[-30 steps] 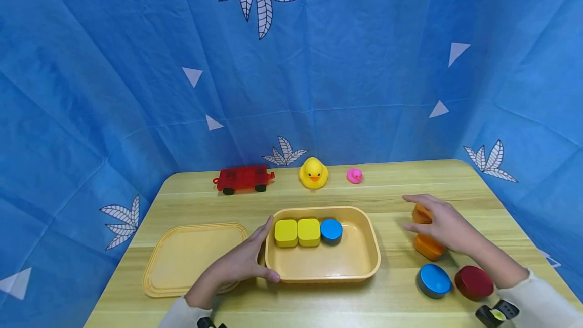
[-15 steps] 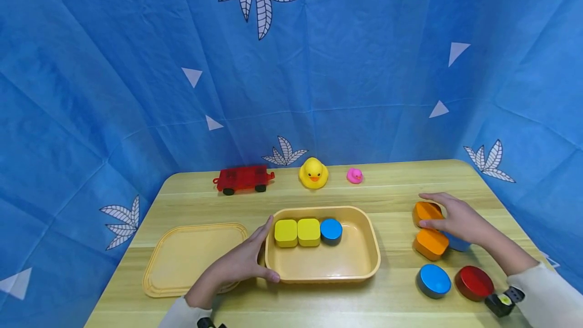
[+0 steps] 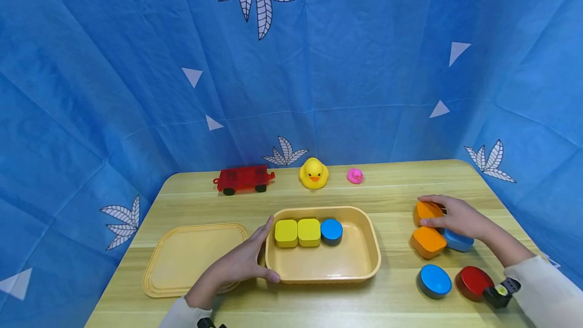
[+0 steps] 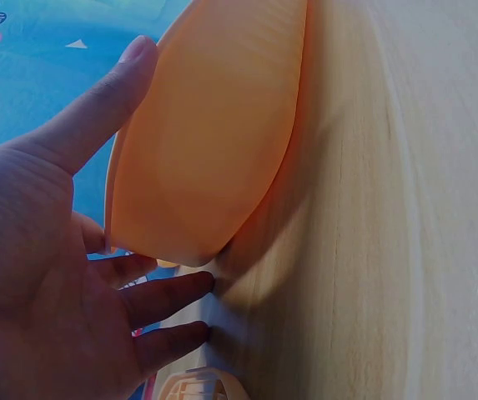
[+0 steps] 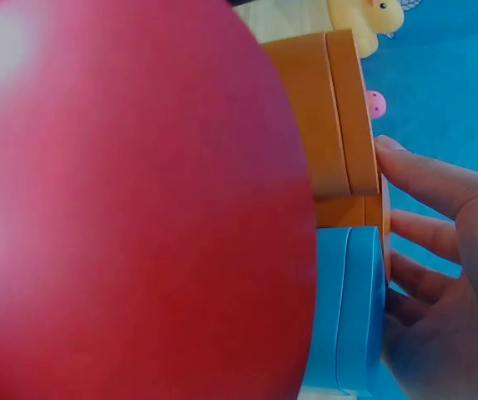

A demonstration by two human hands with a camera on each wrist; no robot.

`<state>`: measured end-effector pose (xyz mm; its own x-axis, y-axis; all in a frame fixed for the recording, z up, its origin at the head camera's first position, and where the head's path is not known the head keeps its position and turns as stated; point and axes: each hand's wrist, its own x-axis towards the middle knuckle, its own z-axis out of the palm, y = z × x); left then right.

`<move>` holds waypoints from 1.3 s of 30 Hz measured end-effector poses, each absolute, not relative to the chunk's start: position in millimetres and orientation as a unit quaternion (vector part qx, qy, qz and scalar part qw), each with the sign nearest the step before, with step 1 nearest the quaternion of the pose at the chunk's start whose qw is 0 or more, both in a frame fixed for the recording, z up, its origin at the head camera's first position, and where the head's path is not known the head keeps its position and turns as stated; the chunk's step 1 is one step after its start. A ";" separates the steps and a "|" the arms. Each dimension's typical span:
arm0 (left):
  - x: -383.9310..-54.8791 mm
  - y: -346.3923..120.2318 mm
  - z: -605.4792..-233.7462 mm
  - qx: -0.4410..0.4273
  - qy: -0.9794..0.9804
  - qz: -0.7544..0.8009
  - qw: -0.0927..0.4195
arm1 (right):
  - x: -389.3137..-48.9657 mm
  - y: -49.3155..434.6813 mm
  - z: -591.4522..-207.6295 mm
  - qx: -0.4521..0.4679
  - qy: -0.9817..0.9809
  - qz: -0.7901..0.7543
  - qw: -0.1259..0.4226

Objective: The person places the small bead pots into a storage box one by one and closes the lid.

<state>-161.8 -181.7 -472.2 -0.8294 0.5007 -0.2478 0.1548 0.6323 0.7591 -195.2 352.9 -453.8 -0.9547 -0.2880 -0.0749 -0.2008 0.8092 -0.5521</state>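
Note:
A pale orange tray [image 3: 319,267] holds two yellow rounded-square boxes [image 3: 297,232] and a round blue box [image 3: 331,230] along its back. My left hand [image 3: 241,259] spreads at its left end, thumb by the near corner. In the left wrist view that thumb lies along the tray wall [image 4: 213,133], the other fingers apart below. On the right, my right hand [image 3: 460,216] holds the far orange rounded box [image 3: 427,211] between thumb and fingers. A second orange box [image 3: 428,243] and a blue rounded box [image 3: 457,240] lie close by; the palm hides part of this group.
A flat pale orange lid [image 3: 191,257] lies left of the tray. Near the right forearm stand a round blue box [image 3: 434,280] and a round red box [image 3: 473,282]. Along the back sit a red toy wagon [image 3: 243,178], yellow duck [image 3: 314,173] and pink duck [image 3: 355,175].
My right hand moved back and right, then settled lower around the far orange box. The nearer orange box shifted slightly left, and the blue box behind came into view. My left hand stayed still.

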 end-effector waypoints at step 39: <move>-160.4 -180.7 -469.8 0.176 0.870 0.399 0.228 | -199.0 343.6 -436.5 -0.165 0.940 -0.287 0.082</move>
